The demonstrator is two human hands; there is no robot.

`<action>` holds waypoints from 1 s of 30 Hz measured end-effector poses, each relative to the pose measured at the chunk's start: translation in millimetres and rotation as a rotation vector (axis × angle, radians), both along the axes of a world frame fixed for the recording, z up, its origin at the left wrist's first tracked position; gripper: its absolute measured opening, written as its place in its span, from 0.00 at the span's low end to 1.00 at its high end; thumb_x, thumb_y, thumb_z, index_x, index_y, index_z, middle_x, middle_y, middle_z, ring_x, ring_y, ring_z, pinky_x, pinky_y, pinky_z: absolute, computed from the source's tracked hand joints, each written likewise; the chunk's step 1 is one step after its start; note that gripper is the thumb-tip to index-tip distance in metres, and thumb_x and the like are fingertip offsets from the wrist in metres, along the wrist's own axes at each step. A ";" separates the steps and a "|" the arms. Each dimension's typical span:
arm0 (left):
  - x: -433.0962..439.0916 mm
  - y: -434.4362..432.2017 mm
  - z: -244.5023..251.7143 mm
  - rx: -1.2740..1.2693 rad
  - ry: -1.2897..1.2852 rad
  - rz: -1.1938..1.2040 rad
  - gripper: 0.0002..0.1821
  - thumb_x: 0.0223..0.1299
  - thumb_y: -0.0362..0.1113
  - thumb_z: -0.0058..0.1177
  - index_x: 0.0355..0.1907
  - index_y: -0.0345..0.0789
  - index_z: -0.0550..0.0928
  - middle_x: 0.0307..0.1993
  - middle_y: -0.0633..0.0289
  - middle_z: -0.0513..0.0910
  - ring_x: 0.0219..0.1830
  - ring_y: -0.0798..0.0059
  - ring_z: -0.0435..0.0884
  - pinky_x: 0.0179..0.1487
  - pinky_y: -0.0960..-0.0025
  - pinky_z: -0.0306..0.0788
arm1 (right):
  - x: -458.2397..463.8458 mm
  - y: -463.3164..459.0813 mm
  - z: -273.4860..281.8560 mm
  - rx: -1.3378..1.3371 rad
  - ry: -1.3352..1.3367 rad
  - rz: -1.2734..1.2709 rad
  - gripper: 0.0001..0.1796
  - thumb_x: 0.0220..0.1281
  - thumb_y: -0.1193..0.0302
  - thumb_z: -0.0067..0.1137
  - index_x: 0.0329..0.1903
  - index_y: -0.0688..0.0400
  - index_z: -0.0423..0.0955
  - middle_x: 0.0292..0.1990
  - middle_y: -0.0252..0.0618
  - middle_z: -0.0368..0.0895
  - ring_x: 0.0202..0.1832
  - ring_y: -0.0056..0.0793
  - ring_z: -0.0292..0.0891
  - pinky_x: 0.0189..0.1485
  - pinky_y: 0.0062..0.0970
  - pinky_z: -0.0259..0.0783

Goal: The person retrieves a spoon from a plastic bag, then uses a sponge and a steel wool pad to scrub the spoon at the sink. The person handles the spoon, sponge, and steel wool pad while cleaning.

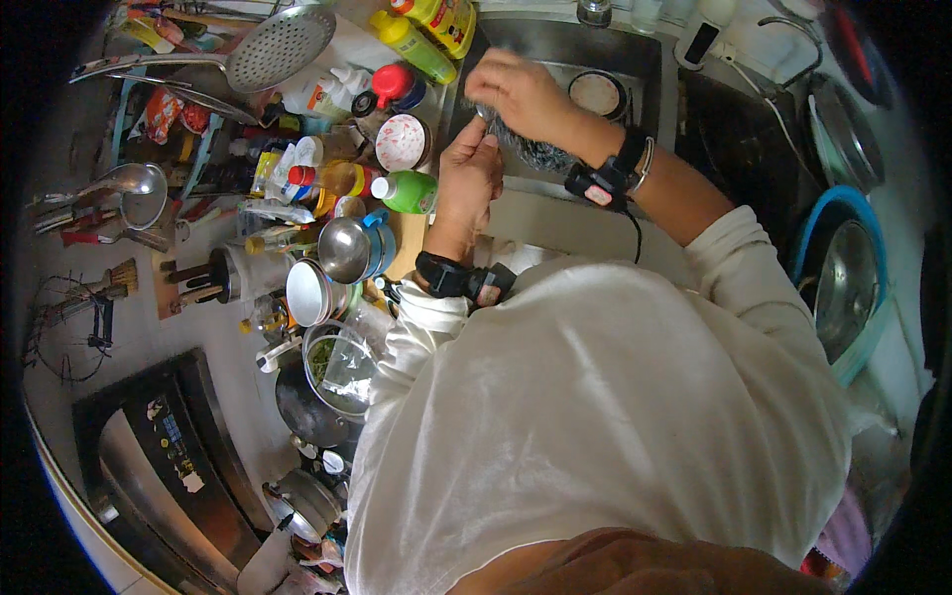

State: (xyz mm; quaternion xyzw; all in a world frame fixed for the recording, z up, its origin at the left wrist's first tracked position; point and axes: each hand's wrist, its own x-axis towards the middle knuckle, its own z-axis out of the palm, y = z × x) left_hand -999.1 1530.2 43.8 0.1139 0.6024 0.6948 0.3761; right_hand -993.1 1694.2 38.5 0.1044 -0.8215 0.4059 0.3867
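My left hand (pixel 470 175) is at the left edge of the steel sink (pixel 632 44), thumb raised, pinching a small shiny object (pixel 482 112) that looks like metal. Over it, blurred by motion, my right hand (pixel 517 89) has its fingers bent downward; what they grip is hidden. Below the right palm, within the sink, shows a grey, glinting, crinkled mass (pixel 543 152); wire or thin plastic, I cannot tell which. A round dark-rimmed dish (pixel 597 95) rests farther back in the sink. Black straps with small devices circle both wrists.
Left of the sink stand a green bottle (pixel 407 191), a patterned bowl (pixel 401 142), a steel bowl (pixel 345 249) and yellow bottles (pixel 416 46). A perforated skimmer (pixel 281 48) hangs at upper left. A blue-rimmed basin (pixel 877 216) is at right.
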 end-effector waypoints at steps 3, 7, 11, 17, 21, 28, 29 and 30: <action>-1.1 0.8 0.3 -0.017 0.004 -0.007 0.11 0.67 0.33 0.44 0.50 0.44 0.75 0.19 0.78 0.65 0.16 0.91 0.57 0.17 0.83 0.49 | -0.2 1.9 0.7 -0.010 -0.038 0.032 0.02 0.57 0.72 0.55 0.31 0.57 0.74 0.32 0.39 0.74 0.39 0.43 0.73 0.41 0.36 0.71; -3.5 4.7 -0.5 -0.110 0.089 0.043 0.12 0.68 0.31 0.44 0.52 0.37 0.75 0.15 0.77 0.64 0.13 0.90 0.57 0.15 0.81 0.51 | -0.9 -0.7 -5.4 0.075 -0.044 0.057 0.02 0.57 0.72 0.55 0.32 0.57 0.75 0.32 0.40 0.74 0.38 0.42 0.73 0.40 0.37 0.71; -5.5 -3.3 -2.4 -0.020 -0.035 0.034 0.13 0.67 0.31 0.44 0.53 0.39 0.75 0.15 0.76 0.63 0.13 0.88 0.56 0.15 0.81 0.50 | -11.2 11.3 -12.3 -0.075 -0.059 -0.011 0.04 0.59 0.73 0.56 0.34 0.60 0.75 0.32 0.40 0.75 0.36 0.37 0.74 0.40 0.31 0.70; -10.9 -19.6 -2.8 0.311 -0.345 0.026 0.14 0.66 0.33 0.48 0.54 0.42 0.75 0.17 0.76 0.62 0.13 0.86 0.56 0.16 0.82 0.48 | -7.5 22.6 -20.9 -0.378 -0.137 -0.143 0.09 0.62 0.68 0.57 0.40 0.60 0.77 0.33 0.38 0.82 0.36 0.24 0.76 0.40 0.24 0.71; -7.8 -13.9 -4.5 0.189 -0.211 0.125 0.16 0.63 0.32 0.53 0.55 0.43 0.75 0.18 0.76 0.63 0.13 0.87 0.56 0.16 0.82 0.48 | -2.6 3.7 -11.2 -0.371 -0.082 -0.128 0.08 0.59 0.69 0.58 0.38 0.60 0.76 0.33 0.41 0.79 0.36 0.33 0.77 0.40 0.29 0.71; -8.2 -15.0 -6.2 0.336 -0.223 0.024 0.09 0.66 0.35 0.51 0.47 0.43 0.73 0.20 0.73 0.68 0.15 0.86 0.60 0.16 0.81 0.51 | 7.5 -30.6 1.2 -0.159 0.033 -0.052 0.05 0.56 0.71 0.59 0.32 0.58 0.76 0.33 0.41 0.75 0.39 0.43 0.72 0.44 0.33 0.68; -6.9 -17.6 -5.5 0.436 -0.325 0.020 0.08 0.67 0.35 0.49 0.47 0.44 0.72 0.20 0.72 0.68 0.15 0.85 0.61 0.16 0.81 0.52 | 7.7 -32.6 0.9 -0.176 0.031 -0.047 0.04 0.56 0.73 0.58 0.34 0.59 0.75 0.34 0.40 0.75 0.40 0.40 0.72 0.44 0.31 0.68; -5.8 -19.6 -4.8 0.537 -0.423 0.010 0.07 0.68 0.36 0.47 0.47 0.44 0.71 0.21 0.71 0.69 0.16 0.85 0.62 0.16 0.81 0.53 | 7.4 -34.1 0.5 -0.193 0.027 -0.042 0.04 0.57 0.74 0.58 0.35 0.60 0.75 0.35 0.39 0.74 0.40 0.36 0.72 0.44 0.28 0.68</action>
